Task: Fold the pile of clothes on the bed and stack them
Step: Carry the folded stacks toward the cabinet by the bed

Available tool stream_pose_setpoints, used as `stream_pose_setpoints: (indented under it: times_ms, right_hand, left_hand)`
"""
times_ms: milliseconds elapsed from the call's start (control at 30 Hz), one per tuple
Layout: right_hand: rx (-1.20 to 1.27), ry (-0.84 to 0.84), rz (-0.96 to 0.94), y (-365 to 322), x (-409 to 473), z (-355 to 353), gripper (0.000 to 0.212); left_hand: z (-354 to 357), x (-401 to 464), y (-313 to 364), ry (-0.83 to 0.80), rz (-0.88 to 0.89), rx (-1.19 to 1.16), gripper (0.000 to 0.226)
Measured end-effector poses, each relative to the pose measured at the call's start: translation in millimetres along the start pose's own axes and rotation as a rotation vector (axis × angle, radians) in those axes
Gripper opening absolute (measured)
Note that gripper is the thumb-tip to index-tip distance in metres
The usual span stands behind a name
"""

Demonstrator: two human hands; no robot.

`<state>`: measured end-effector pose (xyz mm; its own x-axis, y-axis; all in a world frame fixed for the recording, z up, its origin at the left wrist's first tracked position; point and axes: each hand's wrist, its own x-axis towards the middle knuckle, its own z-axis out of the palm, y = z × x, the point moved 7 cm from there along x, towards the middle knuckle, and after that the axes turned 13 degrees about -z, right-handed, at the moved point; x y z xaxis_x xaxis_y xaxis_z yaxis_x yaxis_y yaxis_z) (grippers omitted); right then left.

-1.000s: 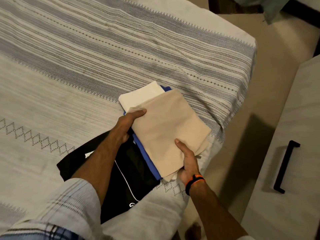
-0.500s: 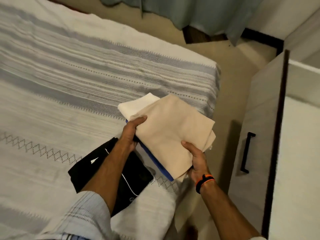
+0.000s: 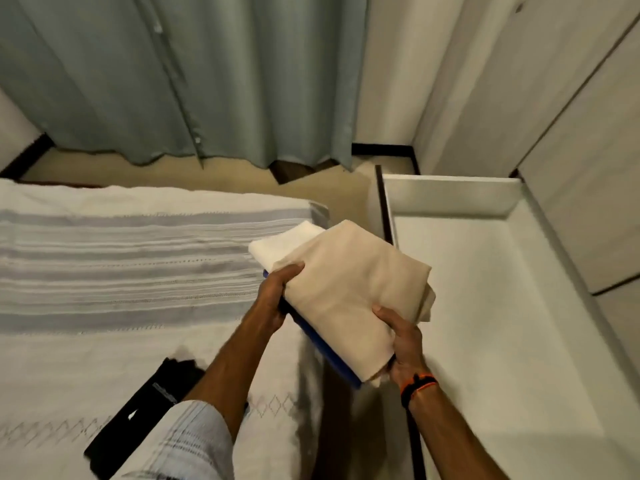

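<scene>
Both arms are reaching forward: the left hand [image 3: 277, 299] is gripping the folded stack [image 3: 346, 292] at its near-left edge, the right hand [image 3: 403, 344] is clasping its near corner, holding it above the bed [image 3: 121, 271] corner, beside the open drawer [image 3: 502, 306].

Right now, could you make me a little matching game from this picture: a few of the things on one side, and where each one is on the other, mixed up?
Things:
1. beige folded cloth
2. blue garment
3. black garment
4. orange and black wristband

Places:
A. lying on the bed, partly under the left arm
B. top of the stack held in both hands
C. round the right wrist
D. in the held stack, its edge showing beneath the beige cloth

Pairs: 1-B, 2-D, 3-A, 4-C
</scene>
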<state>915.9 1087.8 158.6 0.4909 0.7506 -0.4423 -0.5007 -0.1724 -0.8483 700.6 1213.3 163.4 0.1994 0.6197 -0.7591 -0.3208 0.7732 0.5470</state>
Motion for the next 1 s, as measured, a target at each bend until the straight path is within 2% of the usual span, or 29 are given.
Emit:
stream_pose_setpoints:
  times_ms: [200,267,433,667,833,1000]
  right_hand:
    - [0.083,0.145,-0.101,-61,-14,-90,0.071]
    - [0.107,0.182,-0.119,-72,-15,-111,0.071]
    - [0.181,0.284,-0.159,-89,-14,-160,0.068]
    - [0.246,0.379,-0.183,-95,26,-186,0.060]
    - [0.275,0.454,-0.172,-90,85,-187,0.069]
    - [0.312,0.513,-0.107,-76,159,-175,0.068]
  left_hand:
    - [124,-24,-34,-0.166,-0.016,0.151,0.058]
    - [149,-28,-45,-0.179,-0.028,0.180,0.049]
    - [212,-23,-67,-0.236,-0.102,0.288,0.060]
    - [275,27,-76,-0.274,-0.179,0.393,0.032]
    - [309,99,-68,-0.309,-0.240,0.420,0.037]
    - [348,191,-49,-0.351,-0.327,0.537,0.065]
